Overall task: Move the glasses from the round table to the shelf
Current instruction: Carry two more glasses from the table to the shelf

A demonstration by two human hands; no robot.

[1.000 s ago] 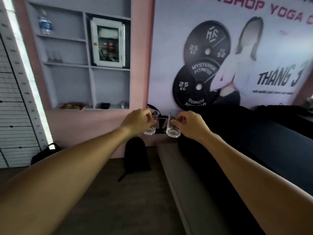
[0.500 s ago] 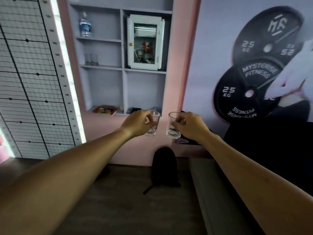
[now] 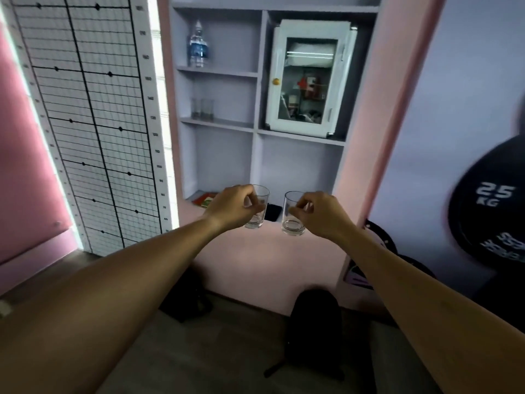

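Both arms reach forward toward a lilac wall shelf point(image 3: 218, 124). My left hand point(image 3: 234, 207) grips a clear empty glass point(image 3: 258, 216) by its side. My right hand point(image 3: 319, 213) pinches a second clear glass point(image 3: 292, 220) near its rim. The two glasses hang upright, side by side and apart, in front of the shelf's lowest level. Two more glasses point(image 3: 202, 109) stand on the middle left shelf board. The round table is out of view.
A water bottle point(image 3: 198, 48) stands on the upper left shelf. A white glass-door cabinet point(image 3: 308, 78) fills the upper right bay. A red item point(image 3: 205, 199) lies on the bottom shelf. A black backpack point(image 3: 314, 325) and another dark bag point(image 3: 187, 294) sit on the floor below.
The view has swung right-to-left and closer, so the shelf now stands straight ahead and larger. Both hands keep their glasses, held at about the same spacing.
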